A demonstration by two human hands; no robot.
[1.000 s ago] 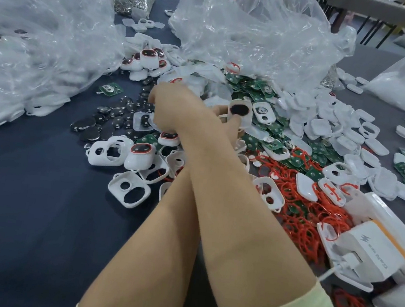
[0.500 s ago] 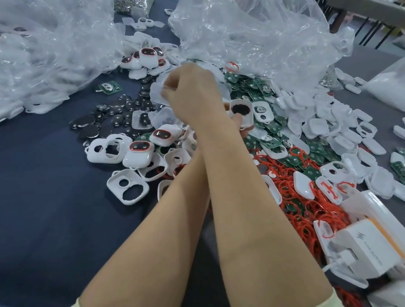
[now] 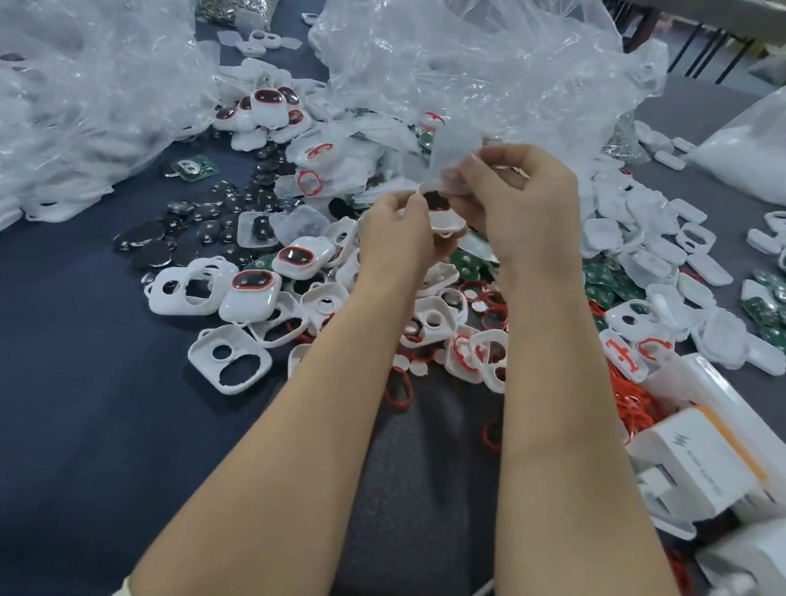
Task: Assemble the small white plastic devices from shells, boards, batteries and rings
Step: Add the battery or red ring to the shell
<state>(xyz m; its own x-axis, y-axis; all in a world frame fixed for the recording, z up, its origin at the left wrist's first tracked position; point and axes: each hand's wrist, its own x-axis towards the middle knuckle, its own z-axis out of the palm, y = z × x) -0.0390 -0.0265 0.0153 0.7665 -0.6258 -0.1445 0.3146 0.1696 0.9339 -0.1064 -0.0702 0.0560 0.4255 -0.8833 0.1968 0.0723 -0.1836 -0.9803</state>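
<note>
Shell (image 3: 446, 218) pinched btwn L hand (image 3: 396, 234) & R hand (image 3: 514, 204).

A white shell (image 3: 446, 219) with a dark opening is held above the bench (image 3: 53, 381), pinched at its rim by the left hand (image 3: 395, 237), while a blurred translucent white piece (image 3: 452, 150) is pinched just above it by the right hand (image 3: 521, 204). Reckoned from that shell, dark coin batteries (image 3: 202, 232) are spread at nine o'clock, finished devices (image 3: 252, 294) with red-ringed dark windows are found at eight o'clock, and empty two-holed shells (image 3: 229, 365) lie between seven and eight. Plain white covers (image 3: 604, 233) are heaped at three o'clock, green boards (image 3: 596, 279) between three and four, and red rings (image 3: 633, 408) between four and five.
</note>
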